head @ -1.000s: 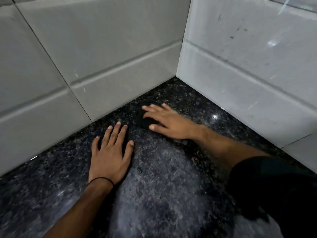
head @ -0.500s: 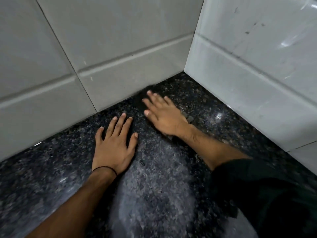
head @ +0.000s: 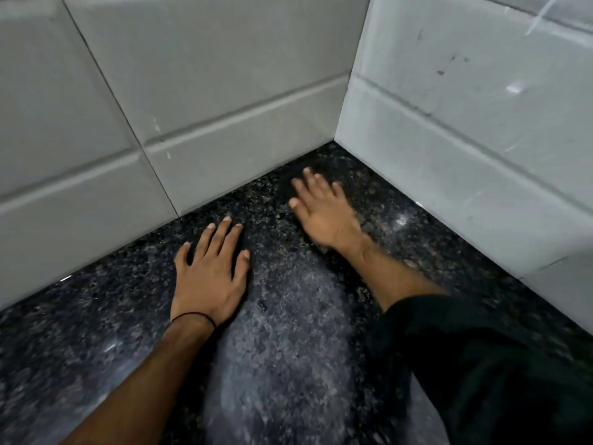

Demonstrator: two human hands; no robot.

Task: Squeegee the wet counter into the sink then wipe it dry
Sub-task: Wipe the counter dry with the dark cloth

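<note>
The dark speckled granite counter [head: 288, 364] fills the lower view, with a pale, hazy wet-looking streak down its middle. My left hand [head: 208, 277] lies flat on the counter with fingers apart, holding nothing. My right hand [head: 324, 216] is stretched toward the wall corner and presses flat on a dark cloth [head: 284, 184]. Only a dark edge of the cloth shows beside the fingers; the rest is hidden under the palm. No squeegee and no sink are in view.
A grey tiled back wall [head: 224, 107] and a tiled right wall [head: 465, 139] meet in a corner just beyond my right hand. My black sleeve [head: 481, 364] covers the lower right. A small dark speck [head: 261, 305] lies on the counter by my left wrist.
My right hand has slid with the cloth away from me, toward the wall corner. My left hand has stayed flat in the same spot.
</note>
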